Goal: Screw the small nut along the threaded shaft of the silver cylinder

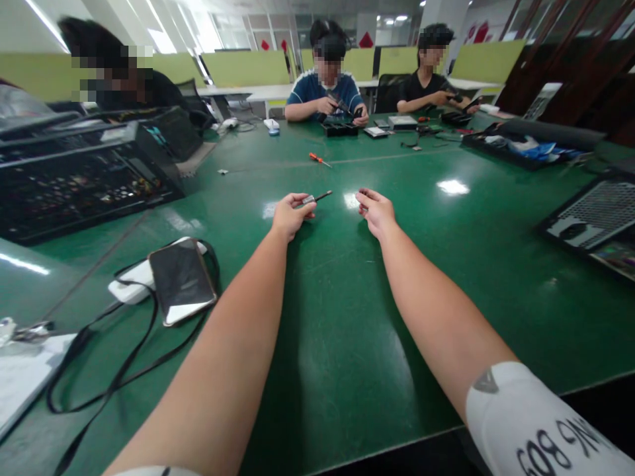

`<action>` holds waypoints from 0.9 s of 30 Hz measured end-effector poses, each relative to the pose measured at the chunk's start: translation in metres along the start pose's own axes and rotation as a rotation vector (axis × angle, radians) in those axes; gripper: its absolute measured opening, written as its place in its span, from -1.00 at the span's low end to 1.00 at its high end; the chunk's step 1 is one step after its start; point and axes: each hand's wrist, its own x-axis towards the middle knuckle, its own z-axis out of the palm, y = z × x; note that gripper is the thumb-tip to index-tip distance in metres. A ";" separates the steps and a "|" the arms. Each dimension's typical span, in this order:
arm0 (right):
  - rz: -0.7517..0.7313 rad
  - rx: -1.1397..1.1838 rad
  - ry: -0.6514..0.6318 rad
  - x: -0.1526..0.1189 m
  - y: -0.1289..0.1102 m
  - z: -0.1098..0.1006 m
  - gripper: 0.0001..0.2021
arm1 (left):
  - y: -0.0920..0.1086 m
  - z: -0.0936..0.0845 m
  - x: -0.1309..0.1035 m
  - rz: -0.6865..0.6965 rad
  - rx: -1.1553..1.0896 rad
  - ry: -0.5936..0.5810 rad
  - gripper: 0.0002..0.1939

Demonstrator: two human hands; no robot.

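My left hand (292,215) is closed on a small object (309,199) with a light body and a thin dark shaft that points right; it looks like a short screwdriver or a cable end. To its right, across a narrow gap, my right hand (376,211) has thumb and fingertips pressed together, and whatever they pinch is too small to make out. Both hands are just above the green table (342,297). Beyond them lies an orange screwdriver (317,158).
A phone (182,274) with a black strap rests on a white device (129,283) at the left. Black computer cases (89,178) stand back left; a metal panel (595,211) lies right. Across the table, people handle parts near a black tray (530,151).
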 end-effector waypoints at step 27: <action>-0.005 -0.092 -0.429 -0.023 -0.003 0.014 -0.30 | 0.008 0.002 -0.035 -0.052 0.012 -0.287 -0.53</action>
